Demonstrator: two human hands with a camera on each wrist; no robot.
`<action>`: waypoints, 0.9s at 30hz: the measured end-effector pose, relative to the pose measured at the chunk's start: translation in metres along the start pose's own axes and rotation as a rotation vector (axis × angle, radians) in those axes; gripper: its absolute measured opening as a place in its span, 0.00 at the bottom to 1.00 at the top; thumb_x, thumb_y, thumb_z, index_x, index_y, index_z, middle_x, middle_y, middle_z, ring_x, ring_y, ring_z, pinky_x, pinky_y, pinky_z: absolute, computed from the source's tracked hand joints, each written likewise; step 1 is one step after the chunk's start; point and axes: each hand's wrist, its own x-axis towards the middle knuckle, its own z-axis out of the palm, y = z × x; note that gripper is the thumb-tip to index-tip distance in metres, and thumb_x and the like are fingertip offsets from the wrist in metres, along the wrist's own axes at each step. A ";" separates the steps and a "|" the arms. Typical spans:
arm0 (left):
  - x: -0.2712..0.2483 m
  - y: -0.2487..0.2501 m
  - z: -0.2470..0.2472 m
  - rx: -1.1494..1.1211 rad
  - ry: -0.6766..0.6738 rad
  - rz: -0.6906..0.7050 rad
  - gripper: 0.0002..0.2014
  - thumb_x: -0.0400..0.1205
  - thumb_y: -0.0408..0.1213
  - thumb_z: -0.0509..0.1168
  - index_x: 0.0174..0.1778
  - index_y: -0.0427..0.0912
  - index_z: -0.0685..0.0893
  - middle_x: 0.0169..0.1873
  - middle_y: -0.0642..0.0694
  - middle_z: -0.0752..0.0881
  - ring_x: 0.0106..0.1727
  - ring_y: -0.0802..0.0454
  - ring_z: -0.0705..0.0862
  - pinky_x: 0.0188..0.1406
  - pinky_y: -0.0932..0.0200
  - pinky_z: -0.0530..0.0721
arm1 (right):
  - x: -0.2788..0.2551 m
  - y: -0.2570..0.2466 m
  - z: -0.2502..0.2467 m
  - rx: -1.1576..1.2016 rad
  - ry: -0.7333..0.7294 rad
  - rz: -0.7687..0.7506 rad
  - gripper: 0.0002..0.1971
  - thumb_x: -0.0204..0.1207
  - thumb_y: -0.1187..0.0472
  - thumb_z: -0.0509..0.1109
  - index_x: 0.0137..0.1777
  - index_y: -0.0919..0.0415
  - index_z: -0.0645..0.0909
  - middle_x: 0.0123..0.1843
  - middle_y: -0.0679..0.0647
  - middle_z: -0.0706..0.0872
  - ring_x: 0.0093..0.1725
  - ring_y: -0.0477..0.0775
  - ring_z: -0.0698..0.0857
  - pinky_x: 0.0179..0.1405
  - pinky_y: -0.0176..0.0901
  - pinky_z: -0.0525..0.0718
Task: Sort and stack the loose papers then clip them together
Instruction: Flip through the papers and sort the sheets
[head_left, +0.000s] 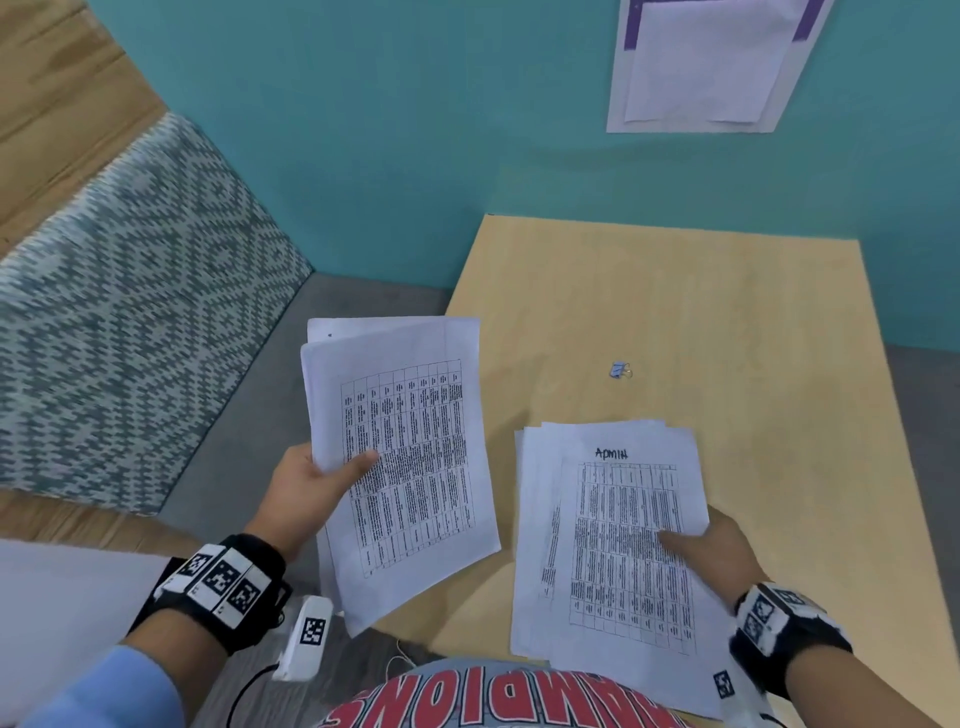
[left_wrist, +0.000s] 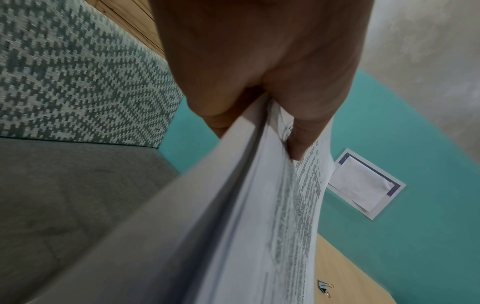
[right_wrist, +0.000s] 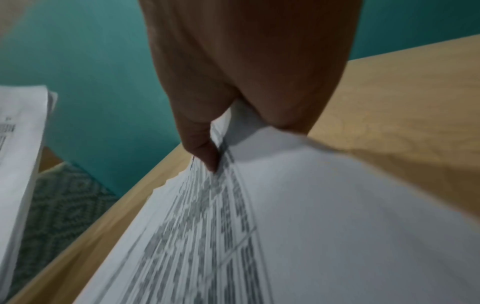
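Observation:
My left hand (head_left: 332, 478) grips a sheaf of printed table sheets (head_left: 405, 457) by its left edge, thumb on top, held up over the table's left edge. In the left wrist view the same left hand (left_wrist: 259, 107) pinches these papers (left_wrist: 233, 226) edge-on. My right hand (head_left: 701, 545) holds a second, fanned bundle (head_left: 613, 545) headed "ADMIN" by its right edge, thumb on the top sheet. The right wrist view shows that right hand (right_wrist: 233, 133) pinching this stack (right_wrist: 285, 226). A small blue binder clip (head_left: 620, 370) lies on the table beyond both bundles, also visible as the clip (left_wrist: 324, 288).
The light wooden table (head_left: 727, 322) stands against a teal wall (head_left: 415, 156). A paper notice (head_left: 706, 62) hangs on the wall. A patterned upholstered seat (head_left: 130, 312) sits to the left, with grey floor (head_left: 260, 441) between it and the table.

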 end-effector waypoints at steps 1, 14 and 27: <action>0.000 -0.001 0.000 0.005 0.002 0.001 0.10 0.80 0.43 0.80 0.54 0.45 0.95 0.46 0.56 0.98 0.47 0.56 0.97 0.48 0.55 0.92 | 0.001 0.000 -0.004 0.012 -0.020 0.006 0.14 0.76 0.65 0.82 0.60 0.61 0.88 0.48 0.55 0.94 0.47 0.57 0.93 0.44 0.42 0.85; 0.001 -0.012 0.005 0.021 -0.040 -0.004 0.14 0.79 0.41 0.81 0.58 0.40 0.94 0.50 0.51 0.99 0.49 0.53 0.98 0.51 0.51 0.93 | 0.013 -0.034 0.065 -0.433 0.100 0.051 0.26 0.71 0.60 0.84 0.65 0.69 0.80 0.68 0.67 0.77 0.54 0.66 0.86 0.59 0.51 0.87; 0.009 -0.010 0.002 0.077 -0.049 -0.022 0.09 0.81 0.41 0.80 0.53 0.42 0.95 0.43 0.54 0.98 0.43 0.58 0.97 0.41 0.63 0.90 | -0.009 0.004 0.011 -0.083 0.042 0.110 0.17 0.80 0.62 0.78 0.68 0.64 0.87 0.58 0.60 0.93 0.52 0.61 0.91 0.59 0.53 0.89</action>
